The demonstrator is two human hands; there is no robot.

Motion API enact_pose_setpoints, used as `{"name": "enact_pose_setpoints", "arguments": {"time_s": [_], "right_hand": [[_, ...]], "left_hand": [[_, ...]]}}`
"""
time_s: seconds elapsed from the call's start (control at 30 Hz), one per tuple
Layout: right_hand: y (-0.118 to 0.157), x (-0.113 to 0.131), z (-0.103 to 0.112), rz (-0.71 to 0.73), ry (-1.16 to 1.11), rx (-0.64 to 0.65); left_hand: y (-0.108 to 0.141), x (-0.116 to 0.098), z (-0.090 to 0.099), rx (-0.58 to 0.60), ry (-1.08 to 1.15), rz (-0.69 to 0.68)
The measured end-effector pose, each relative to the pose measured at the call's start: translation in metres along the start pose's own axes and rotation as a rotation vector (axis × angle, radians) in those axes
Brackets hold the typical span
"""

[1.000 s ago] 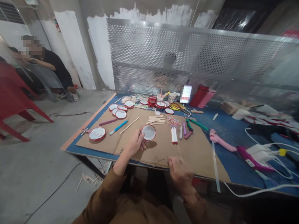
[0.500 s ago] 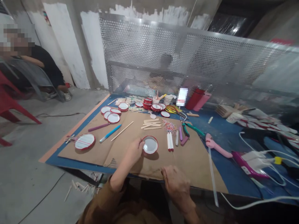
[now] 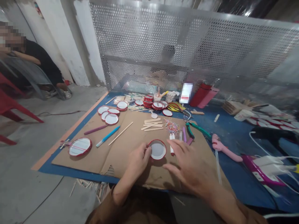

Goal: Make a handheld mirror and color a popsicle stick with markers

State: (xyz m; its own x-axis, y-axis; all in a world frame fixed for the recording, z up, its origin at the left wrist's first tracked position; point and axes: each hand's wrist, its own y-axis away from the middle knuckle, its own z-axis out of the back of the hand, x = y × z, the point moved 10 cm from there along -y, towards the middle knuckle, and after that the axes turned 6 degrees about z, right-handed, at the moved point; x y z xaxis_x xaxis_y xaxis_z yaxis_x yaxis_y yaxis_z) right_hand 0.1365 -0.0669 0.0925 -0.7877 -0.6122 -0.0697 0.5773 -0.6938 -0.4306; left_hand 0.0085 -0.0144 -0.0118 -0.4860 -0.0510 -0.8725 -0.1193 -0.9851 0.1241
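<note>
Above brown cardboard [image 3: 130,133], both hands [image 3: 163,160] near one red-rimmed disc [image 3: 158,149].

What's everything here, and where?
Held disc: one, grey, left hand
Stringed disc: one, white, left
Other discs: many, white, back
Craft sticks: several, tan, centre
Strands: pile, multicoloured, centre
Tubes: two, white, by right hand
Pen: one, blue, left
Rod: one, purple, left
Pliers: one, green, right
Glue gun: one, pink, right
Power strip: one, purple, right
Bottles: two, red and pink, back
Phone: one, white, back
Table: one, blue, centre
Cardboard: one, brown, on table
Perforated screen: one, grey, behind table
Chair: one, red, left
People: two, one left, one behind screen
Left hand: one, bare, holding disc
Right hand: one, bare, beside disc
</note>
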Motion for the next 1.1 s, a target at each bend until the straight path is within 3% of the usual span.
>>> {"name": "enact_pose_setpoints", "arguments": {"time_s": [0.17,0.4,0.63,0.83,1.0,1.1], "right_hand": [[-0.010,0.000,-0.052,-0.048,-0.177,0.123],[-0.008,-0.004,-0.074,-0.180,-0.424,0.112],[0.004,-0.023,-0.081,-0.386,-0.484,0.083],[0.003,-0.016,-0.071,-0.467,-0.383,0.053],[0.001,0.004,-0.056,-0.374,-0.191,0.152],[0.009,-0.006,-0.049,-0.319,-0.063,0.275]], "left_hand": [[0.000,-0.003,0.003,-0.055,-0.101,-0.045],[-0.001,0.004,-0.002,-0.015,-0.095,-0.040],[0.007,-0.007,-0.004,0.082,-0.030,-0.130],[0.006,-0.008,-0.001,0.073,-0.059,-0.113],[-0.002,-0.003,0.008,0.046,0.129,-0.091],[-0.009,0.010,0.005,0.125,0.290,0.038]]}}
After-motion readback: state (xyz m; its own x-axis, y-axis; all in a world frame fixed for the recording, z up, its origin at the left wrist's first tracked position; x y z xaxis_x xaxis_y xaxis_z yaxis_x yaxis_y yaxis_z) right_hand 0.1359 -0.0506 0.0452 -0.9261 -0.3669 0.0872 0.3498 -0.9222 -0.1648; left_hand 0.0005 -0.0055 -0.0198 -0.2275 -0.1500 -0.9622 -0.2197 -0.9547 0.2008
